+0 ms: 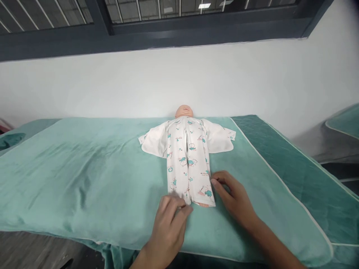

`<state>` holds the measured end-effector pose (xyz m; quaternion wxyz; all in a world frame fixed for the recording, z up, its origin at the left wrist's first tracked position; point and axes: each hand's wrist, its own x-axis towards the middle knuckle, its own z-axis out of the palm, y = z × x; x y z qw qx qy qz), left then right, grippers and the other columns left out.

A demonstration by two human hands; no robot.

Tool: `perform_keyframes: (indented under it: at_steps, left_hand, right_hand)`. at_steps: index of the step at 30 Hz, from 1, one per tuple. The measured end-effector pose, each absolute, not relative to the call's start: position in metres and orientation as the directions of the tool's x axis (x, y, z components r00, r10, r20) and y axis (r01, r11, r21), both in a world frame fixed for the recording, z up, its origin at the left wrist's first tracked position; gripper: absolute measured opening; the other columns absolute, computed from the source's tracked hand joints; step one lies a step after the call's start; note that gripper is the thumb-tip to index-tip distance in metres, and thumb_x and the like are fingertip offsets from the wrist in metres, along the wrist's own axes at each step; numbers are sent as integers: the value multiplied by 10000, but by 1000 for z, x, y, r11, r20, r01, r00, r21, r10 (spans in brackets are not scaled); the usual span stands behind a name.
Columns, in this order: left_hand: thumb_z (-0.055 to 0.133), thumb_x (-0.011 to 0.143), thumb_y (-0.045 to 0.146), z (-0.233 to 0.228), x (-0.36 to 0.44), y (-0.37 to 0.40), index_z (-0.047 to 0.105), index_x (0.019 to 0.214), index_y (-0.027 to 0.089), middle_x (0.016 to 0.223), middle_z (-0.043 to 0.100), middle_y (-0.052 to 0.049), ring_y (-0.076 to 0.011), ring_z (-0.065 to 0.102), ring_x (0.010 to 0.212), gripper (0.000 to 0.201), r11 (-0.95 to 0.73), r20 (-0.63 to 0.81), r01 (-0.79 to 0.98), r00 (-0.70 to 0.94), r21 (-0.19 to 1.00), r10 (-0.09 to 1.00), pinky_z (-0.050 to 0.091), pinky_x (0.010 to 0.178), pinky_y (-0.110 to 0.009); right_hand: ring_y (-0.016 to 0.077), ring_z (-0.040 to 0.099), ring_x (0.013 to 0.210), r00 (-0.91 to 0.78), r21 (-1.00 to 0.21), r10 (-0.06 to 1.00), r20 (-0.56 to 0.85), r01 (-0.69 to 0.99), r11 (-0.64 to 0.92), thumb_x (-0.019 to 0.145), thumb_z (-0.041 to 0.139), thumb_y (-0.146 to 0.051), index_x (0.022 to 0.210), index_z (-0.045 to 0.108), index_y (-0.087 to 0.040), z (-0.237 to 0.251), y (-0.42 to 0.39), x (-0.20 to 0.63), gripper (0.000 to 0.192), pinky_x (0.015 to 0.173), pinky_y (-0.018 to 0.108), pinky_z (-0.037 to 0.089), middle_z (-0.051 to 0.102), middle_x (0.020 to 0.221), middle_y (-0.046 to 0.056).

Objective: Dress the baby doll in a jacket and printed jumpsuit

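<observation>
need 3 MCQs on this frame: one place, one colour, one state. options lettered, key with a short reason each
1. Where does the baby doll lie?
A. on the floor
B. on the teal blanket, head toward the white wall
C. in a basket

2. What colour is the doll's printed romper?
A. white with teal and pink figures
B. plain black
C. solid red

3. What is the state of the two hands?
A. both lifted high off the bed
B. left hand at the romper's lower left leg hem, right hand at its right leg edge
C. both holding the doll's head

Key:
1 B, the doll lies face up on the blanket with its head next to the wall.
2 A, the fabric is white with small teal and pink prints.
3 B, the fingers of both hands sit at the leg ends of the romper.
</observation>
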<state>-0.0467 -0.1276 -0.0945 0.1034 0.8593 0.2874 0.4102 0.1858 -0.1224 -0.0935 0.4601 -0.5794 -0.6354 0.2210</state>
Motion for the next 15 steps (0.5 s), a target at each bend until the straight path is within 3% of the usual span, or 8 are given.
perform_keyframes:
  at_steps: [5,9,11,15]
  left_hand:
    - [560,844,-5,-82,-49,-112,586,993,171,898,585,-52,-157,543,854,232,-786,702,324,356,526,617,470,722,-295]
    - [554,886,97,-70,-47,-62,595,939,208,887,626,-24,-146,585,853,130,-711,685,382,230,590,692,488,747,-285]
    - [543,910,183,-63,-41,-22,606,891,211,898,645,-22,-151,601,872,72,-616,626,403,125,676,769,495,788,-297]
    - [527,911,312,-51,-18,71,648,996,213,1078,669,-46,-175,608,1033,178,-466,492,371,27,804,870,497,905,-316]
  right_hand:
    - [214,561,1124,197,-791,863,465,530,305,935,531,-332,1047,581,-255,-86,-86,187,145,932,389,477,583,1218,66]
    - [227,482,1280,196,-765,827,527,533,361,920,534,-348,1120,572,-280,-71,-42,182,215,1069,451,396,538,1354,53]
    - [224,445,1326,200,-788,838,507,502,357,909,537,-360,1191,562,-290,-63,-12,180,292,1112,456,356,514,1405,44]
    - [239,430,1343,226,-868,897,379,422,261,879,554,-408,1280,546,-266,-52,57,183,426,1143,457,311,518,1419,56]
